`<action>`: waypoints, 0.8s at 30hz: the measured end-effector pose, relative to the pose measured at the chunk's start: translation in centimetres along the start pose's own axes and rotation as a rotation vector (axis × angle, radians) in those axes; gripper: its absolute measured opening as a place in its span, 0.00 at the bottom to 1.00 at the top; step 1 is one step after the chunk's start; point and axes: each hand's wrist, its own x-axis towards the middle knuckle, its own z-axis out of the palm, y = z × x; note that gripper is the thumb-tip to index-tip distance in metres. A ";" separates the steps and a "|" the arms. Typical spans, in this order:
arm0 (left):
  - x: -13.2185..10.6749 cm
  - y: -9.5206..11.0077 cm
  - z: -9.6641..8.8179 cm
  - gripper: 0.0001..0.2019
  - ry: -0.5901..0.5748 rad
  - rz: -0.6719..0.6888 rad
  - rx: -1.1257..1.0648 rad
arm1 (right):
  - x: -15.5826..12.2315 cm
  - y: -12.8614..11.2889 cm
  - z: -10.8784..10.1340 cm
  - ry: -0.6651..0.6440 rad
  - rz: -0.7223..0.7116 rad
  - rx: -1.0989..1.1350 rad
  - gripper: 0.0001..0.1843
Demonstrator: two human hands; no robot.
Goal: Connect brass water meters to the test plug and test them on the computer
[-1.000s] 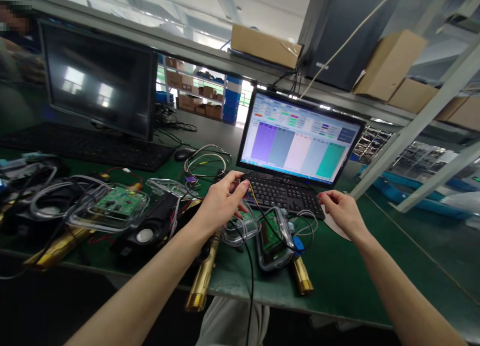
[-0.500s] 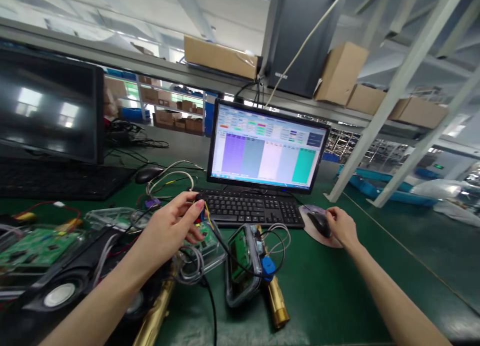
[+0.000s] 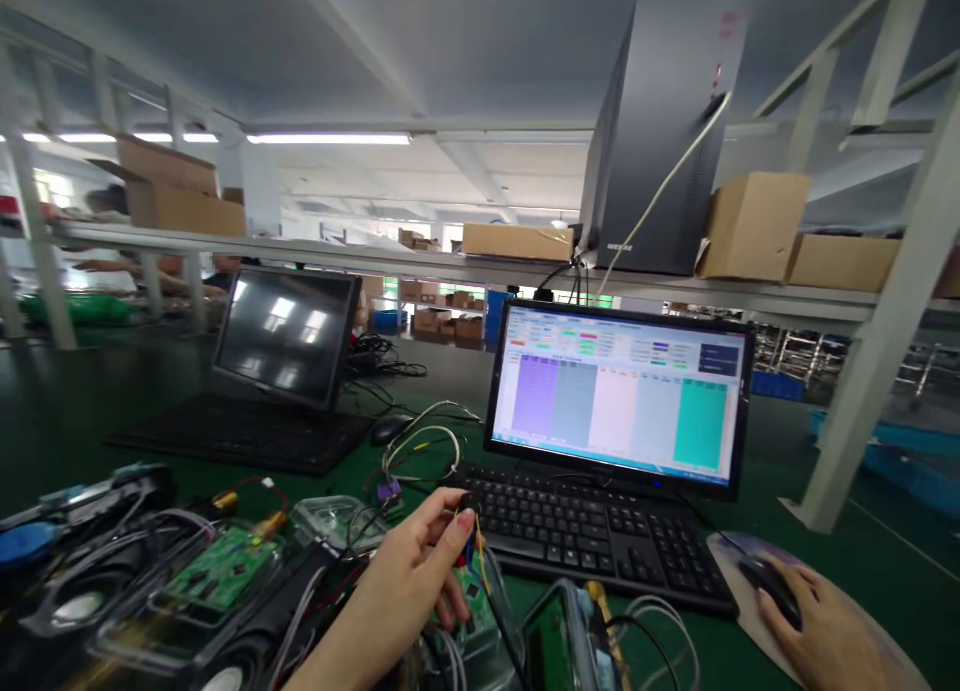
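Between the thumb and fingers of my left hand (image 3: 412, 576) is a small black cable connector (image 3: 468, 502), with thin yellow and blue wires (image 3: 483, 569) running down from it. Under that hand lies a green circuit board (image 3: 474, 593) in a clear plastic case. My right hand (image 3: 836, 626) rests around a black mouse (image 3: 771, 584) on a pale mouse pad (image 3: 725, 549). The keyboard (image 3: 577, 521) sits between my hands, below a lit monitor (image 3: 611, 391) with coloured columns. Near the bottom edge stands another clear-cased board (image 3: 555, 631), partly cut off.
Left of my hand lie more circuit boards (image 3: 225, 566), wires and black speaker-like parts (image 3: 79, 606). Behind them stand a dark monitor (image 3: 289, 331) and a second keyboard (image 3: 251, 431). A computer tower (image 3: 660, 161) and cardboard boxes (image 3: 757, 226) sit on the overhead shelf.
The view has tilted up and turned left, so the bench appears lower and further right. My right hand now wraps over the mouse more. My left hand still pinches the connector.
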 end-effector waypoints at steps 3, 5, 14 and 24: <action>0.0 -0.1 -0.1 0.27 0.001 -0.018 -0.003 | 0.3 0.8 0.9 0.027 -0.097 -0.034 0.33; 0.0 -0.1 -0.1 0.28 0.001 -0.022 -0.006 | 0.3 1.0 1.0 0.053 -0.127 -0.060 0.32; 0.0 -0.2 -0.2 0.31 0.016 -0.045 -0.036 | -0.1 0.0 -0.5 0.095 -0.235 -0.016 0.25; 0.1 0.4 0.0 0.32 0.012 -0.061 -0.040 | 0.1 -0.5 -0.9 0.051 -0.263 -0.009 0.29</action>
